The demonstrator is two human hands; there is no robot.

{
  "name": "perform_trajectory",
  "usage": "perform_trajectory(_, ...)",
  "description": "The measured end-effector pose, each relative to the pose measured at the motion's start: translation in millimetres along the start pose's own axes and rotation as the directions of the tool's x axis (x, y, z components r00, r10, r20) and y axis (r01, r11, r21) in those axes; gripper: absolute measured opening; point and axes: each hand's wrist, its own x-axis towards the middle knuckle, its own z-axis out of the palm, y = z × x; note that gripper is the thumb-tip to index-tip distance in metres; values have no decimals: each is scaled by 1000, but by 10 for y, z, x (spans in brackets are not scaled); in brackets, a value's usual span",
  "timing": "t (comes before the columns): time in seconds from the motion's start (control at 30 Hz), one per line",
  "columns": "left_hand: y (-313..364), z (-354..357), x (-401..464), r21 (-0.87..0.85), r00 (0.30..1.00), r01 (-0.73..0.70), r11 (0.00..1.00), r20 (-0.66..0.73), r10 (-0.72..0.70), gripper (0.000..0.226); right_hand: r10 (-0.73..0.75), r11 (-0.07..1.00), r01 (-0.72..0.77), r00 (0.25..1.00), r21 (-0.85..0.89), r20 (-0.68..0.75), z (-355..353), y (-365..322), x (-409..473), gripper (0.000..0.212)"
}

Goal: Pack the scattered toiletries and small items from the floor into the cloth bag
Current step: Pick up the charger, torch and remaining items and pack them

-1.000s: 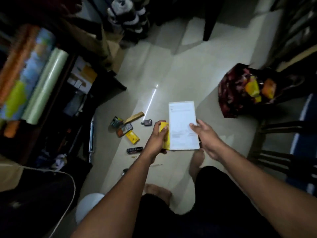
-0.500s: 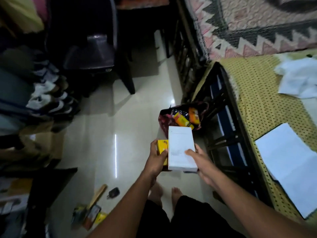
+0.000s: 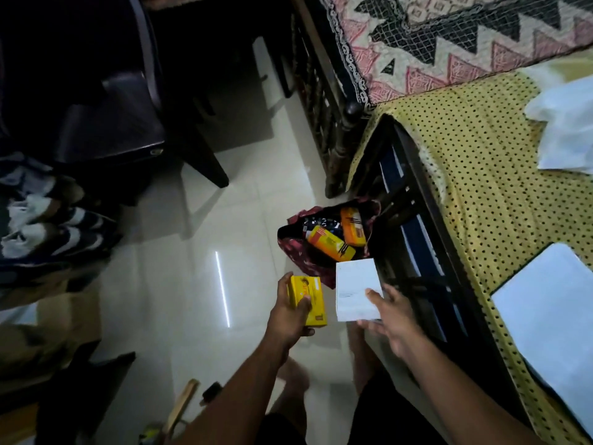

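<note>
Leftmost, a pile of dark and white clothes (image 3: 48, 226) is lying beside a dark chair (image 3: 122, 130) that is standing on the pale tiled floor (image 3: 179, 284). Down at the bottom edge, a wooden strip (image 3: 183, 404) and a small dark item (image 3: 210, 393) are lying on the floor, well apart from the cloth bag.

Moving rightward, the left hand (image 3: 290, 311) is gripping a yellow box (image 3: 308, 300), thumb curled over its front face and fingers wrapped behind it, holding it in the air above the floor just short of the bag. Next to it, the right hand (image 3: 390, 316) is holding a white box (image 3: 356, 289) by its near end, thumb lying on top and fingers spread underneath; the box's far edge is reaching over the bag's near side.

Beyond both hands, the dark red patterned cloth bag (image 3: 300, 248) is sitting open on the floor against a dark bed frame (image 3: 414, 239). Inside it, a yellow-orange bottle (image 3: 330, 242) and an orange pack (image 3: 352, 226) are lying side by side.

Farther right, a yellow dotted bedsheet (image 3: 481, 175) is covering the bed, with white papers (image 3: 552, 316) resting on it.
</note>
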Motion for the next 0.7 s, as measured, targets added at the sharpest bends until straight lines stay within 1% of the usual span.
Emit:
perform_trajectory(0.03, -2, 76, 136, 6, 1000, 20, 1000, -16, -20, 58, -17, 999, 17, 1000, -48, 10, 2, -64, 247, 52)
perform_trajectory(0.1, 0, 172, 322, 12, 998, 53, 999, -38, -53, 58, -118, 971, 125, 992, -204, 48, 40, -198, 667, 53)
perform_trajectory(0.2, -30, 331, 687, 0, 996, 67, 998, -62, -67, 59, -243, 849, 280, 960, -449, 139, 164, -407, 1377, 52)
perform_trajectory(0.3, -73, 458, 1042, -20, 992, 93, 996, -88, -94, 60, -237, 768, 322, 946, -554, 222, 436, -533, 1981, 48)
perform_trajectory(0.4, -173, 546, 1342, -42, 989, 108, 993, -100, -112, 62, -249, 670, 441, 892, -597, 378, 854, -509, 2515, 45)
perform_trajectory(0.43, -213, 564, 1423, -47, 987, 116, 992, -106, -120, 62, -217, 644, 457, 878, -613, 426, 1002, -472, 2632, 43)
perform_trajectory(0.47, -248, 577, 1488, -53, 986, 122, 991, -112, -127, 62, -167, 651, 447, 873, -613, 459, 1139, -431, 2722, 41)
perform_trajectory(0.5, -281, 582, 1555, -64, 983, 131, 989, -121, -138, 62, -106, 680, 407, 878, -610, 467, 1271, -392, 2800, 39)
perform_trajectory(0.57, -335, 587, 1661, -85, 977, 148, 985, -141, -159, 62, -76, 705, 352, 901, -616, 428, 1446, -343, 2918, 39)
perform_trajectory(0.67, -356, 610, 1728, -102, 972, 173, 980, -143, -187, 63, -170, 678, 327, 941, -658, 293, 1403, -346, 2954, 38)
perform_trajectory(0.7, -346, 626, 1735, -106, 971, 175, 979, -144, -189, 64, -186, 667, 340, 938, -663, 294, 1345, -351, 2930, 34)
